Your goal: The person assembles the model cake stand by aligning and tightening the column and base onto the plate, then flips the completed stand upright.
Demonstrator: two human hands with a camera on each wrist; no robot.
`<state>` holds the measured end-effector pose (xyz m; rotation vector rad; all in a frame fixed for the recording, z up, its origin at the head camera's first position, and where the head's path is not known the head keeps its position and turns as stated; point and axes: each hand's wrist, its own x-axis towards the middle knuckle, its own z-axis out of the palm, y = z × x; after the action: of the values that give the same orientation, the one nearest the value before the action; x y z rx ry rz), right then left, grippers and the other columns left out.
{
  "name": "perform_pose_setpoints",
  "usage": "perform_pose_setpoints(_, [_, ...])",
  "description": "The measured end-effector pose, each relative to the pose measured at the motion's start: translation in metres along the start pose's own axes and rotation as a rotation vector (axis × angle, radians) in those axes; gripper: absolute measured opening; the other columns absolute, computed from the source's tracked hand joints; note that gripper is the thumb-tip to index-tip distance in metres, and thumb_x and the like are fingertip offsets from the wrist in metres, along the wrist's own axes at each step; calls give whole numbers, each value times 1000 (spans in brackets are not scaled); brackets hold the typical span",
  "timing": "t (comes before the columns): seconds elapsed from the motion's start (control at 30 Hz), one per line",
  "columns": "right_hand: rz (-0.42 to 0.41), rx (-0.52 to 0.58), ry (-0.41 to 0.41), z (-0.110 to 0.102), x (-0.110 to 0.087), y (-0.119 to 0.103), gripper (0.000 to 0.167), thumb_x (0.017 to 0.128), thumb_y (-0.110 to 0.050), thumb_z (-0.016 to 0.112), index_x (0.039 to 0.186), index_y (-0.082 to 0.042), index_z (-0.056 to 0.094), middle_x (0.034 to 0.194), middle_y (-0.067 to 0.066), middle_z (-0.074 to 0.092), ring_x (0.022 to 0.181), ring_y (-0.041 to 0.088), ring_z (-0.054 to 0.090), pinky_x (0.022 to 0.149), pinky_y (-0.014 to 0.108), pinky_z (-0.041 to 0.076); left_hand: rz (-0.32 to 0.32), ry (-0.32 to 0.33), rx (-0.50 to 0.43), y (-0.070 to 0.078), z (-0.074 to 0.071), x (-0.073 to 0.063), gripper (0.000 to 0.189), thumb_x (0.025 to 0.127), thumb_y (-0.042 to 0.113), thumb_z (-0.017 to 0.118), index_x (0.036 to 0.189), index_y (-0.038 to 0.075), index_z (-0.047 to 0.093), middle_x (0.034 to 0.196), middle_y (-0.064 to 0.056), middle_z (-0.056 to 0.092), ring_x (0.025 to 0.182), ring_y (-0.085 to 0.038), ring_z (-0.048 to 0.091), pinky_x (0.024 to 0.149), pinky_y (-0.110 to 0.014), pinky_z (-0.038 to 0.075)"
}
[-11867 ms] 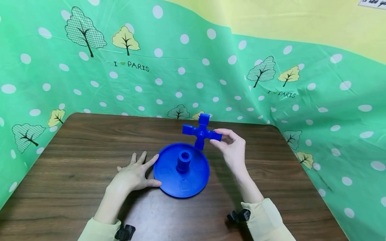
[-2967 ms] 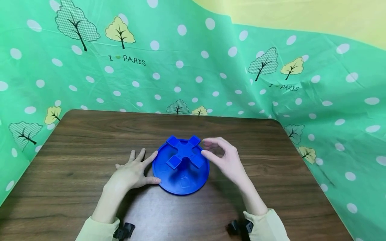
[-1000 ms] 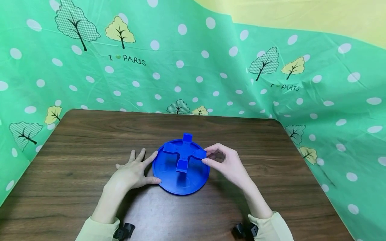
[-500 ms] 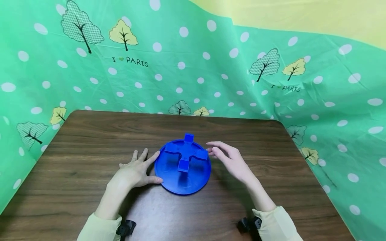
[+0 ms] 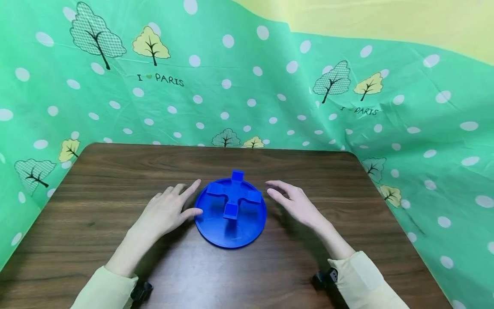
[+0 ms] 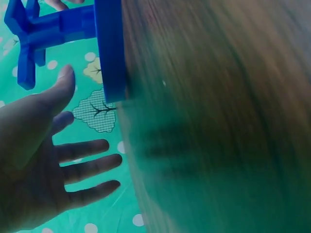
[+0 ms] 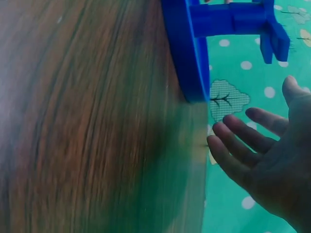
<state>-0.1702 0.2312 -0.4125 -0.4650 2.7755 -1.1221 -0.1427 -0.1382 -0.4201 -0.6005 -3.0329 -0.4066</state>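
Observation:
A round blue base (image 5: pixel 231 236) lies flat on the wooden table. On top of its central post (image 6: pixel 63 26) sits a blue four-armed cross piece (image 5: pixel 233 195), level and raised over the base, as both wrist views show from the side. My left hand (image 5: pixel 160 214) hovers left of the base with its fingers spread and holds nothing; its thumb overlaps the rim in the head view but stands apart from it in the left wrist view. To the right, my right hand (image 5: pixel 295 205) is held off the cross piece, fingers relaxed and nothing in them.
The brown table (image 5: pixel 115 180) extends around the base on all sides. Behind it hangs a green dotted cloth (image 5: pixel 231 98) with tree prints. A black wrist camera (image 5: pixel 142 292) is strapped at the left sleeve, another wrist camera (image 5: pixel 325 278) at the right.
The cross piece, earlier held in my right hand, now sits on the post, turned from its diagonal position. My right hand has let go and drawn back; my left hand has come off the base's rim.

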Motion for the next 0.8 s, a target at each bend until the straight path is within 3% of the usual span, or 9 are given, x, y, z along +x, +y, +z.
perform_pose_setpoints(0.17, [34, -81, -13, 2, 3, 3, 56, 102, -53, 57, 143, -14, 60, 134, 8, 71, 122, 27, 68, 104, 51, 54, 45, 76, 37, -2, 2, 4, 75, 94, 57, 67, 157, 22, 46, 126, -20, 67, 111, -37, 67, 81, -56, 58])
perform_pose_setpoints(0.37, [49, -196, -50, 7, 3, 2, 59, 98, -54, 63, 141, -13, 61, 114, 2, 74, 106, 18, 68, 95, 44, 56, 71, 133, 42, -2, 4, 11, 70, 92, 56, 71, 150, 20, 55, 124, -18, 70, 109, -35, 70, 72, -52, 60])
perform_pose_setpoints(0.57, [65, -263, -81, 15, 2, 2, 59, 95, -52, 69, 140, -14, 62, 111, 2, 72, 101, 16, 66, 87, 39, 56, 22, 73, 41, -1, 3, 15, 71, 89, 57, 73, 147, 19, 58, 129, -18, 68, 111, -36, 70, 74, -53, 61])
perform_pose_setpoints(0.8, [71, -329, -87, 23, 4, -4, 59, 91, -47, 76, 135, -10, 66, 98, 2, 69, 86, 15, 61, 71, 33, 51, -17, 21, 44, 2, 4, 15, 66, 88, 56, 74, 138, 15, 63, 121, -16, 69, 101, -35, 71, 71, -54, 60])
